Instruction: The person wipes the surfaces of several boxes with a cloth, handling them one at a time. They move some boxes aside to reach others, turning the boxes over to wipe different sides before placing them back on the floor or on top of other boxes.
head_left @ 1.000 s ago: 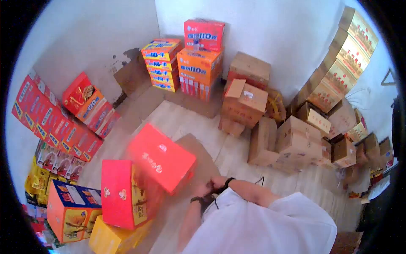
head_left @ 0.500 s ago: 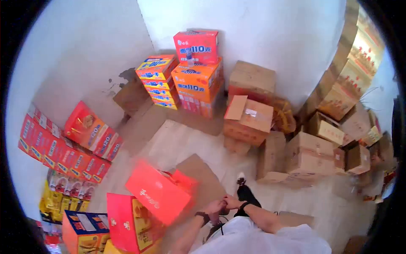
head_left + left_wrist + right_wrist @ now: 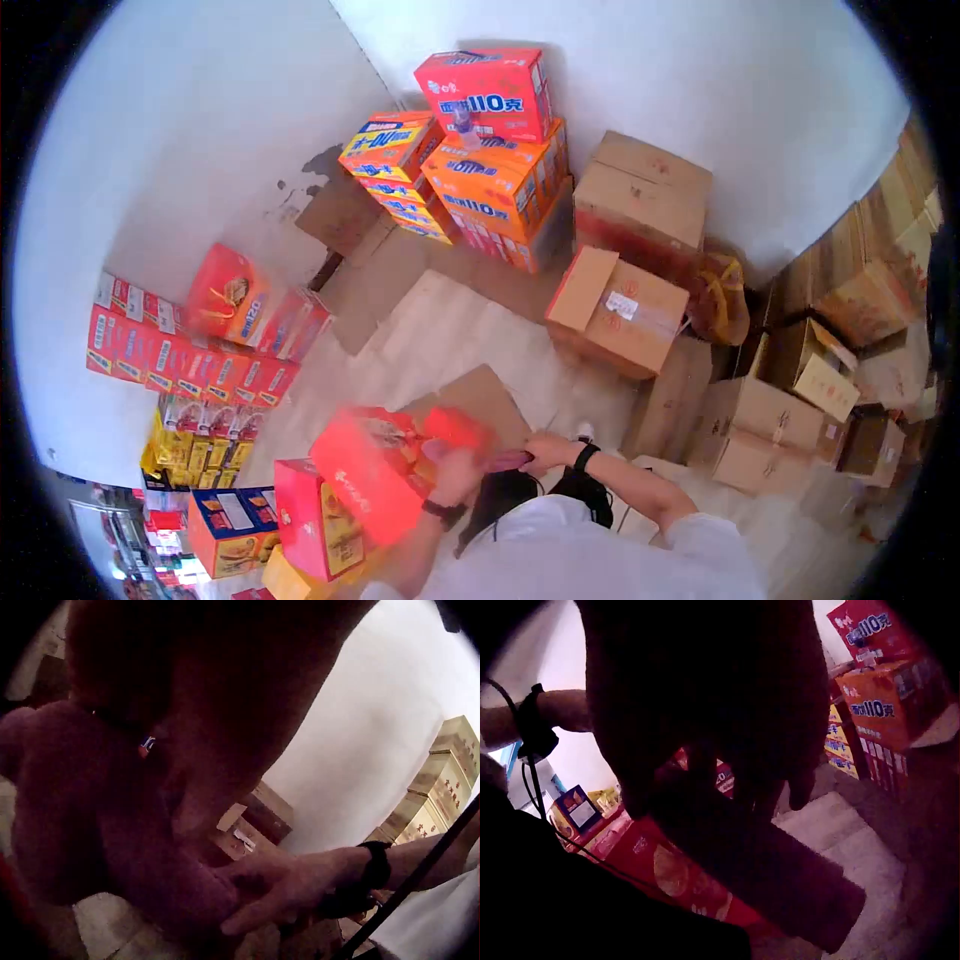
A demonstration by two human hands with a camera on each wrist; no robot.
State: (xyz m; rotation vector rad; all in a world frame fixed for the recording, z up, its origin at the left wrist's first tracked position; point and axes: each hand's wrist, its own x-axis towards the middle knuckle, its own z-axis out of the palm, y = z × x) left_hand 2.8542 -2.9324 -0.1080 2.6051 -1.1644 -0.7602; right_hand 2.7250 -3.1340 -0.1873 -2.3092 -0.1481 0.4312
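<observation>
A folded purple cloth [image 3: 508, 461] is stretched between my two hands in front of my body. My right hand [image 3: 546, 453] pinches its right end, thumb and fingers on either side. My left hand [image 3: 458, 476] holds the other end, its grip mostly in shadow in the left wrist view. There, the cloth [image 3: 161, 892] bulges below the left hand, and the right hand [image 3: 274, 889] lies along its edge. In the right wrist view the dark cloth [image 3: 802, 896] hangs under the fingers. A red carton [image 3: 365, 480] with a raised flap is beside my left forearm.
Orange and red noodle cartons [image 3: 500, 190] stand stacked by the back wall. Brown cardboard boxes [image 3: 620, 310] line the right side. Red packs [image 3: 190, 365] are piled at left, and a flattened cardboard sheet [image 3: 480, 395] lies on the floor.
My hands were together and have moved apart, the left to the left, with the purple cloth now showing between them. The head view has turned, shifting the boxes.
</observation>
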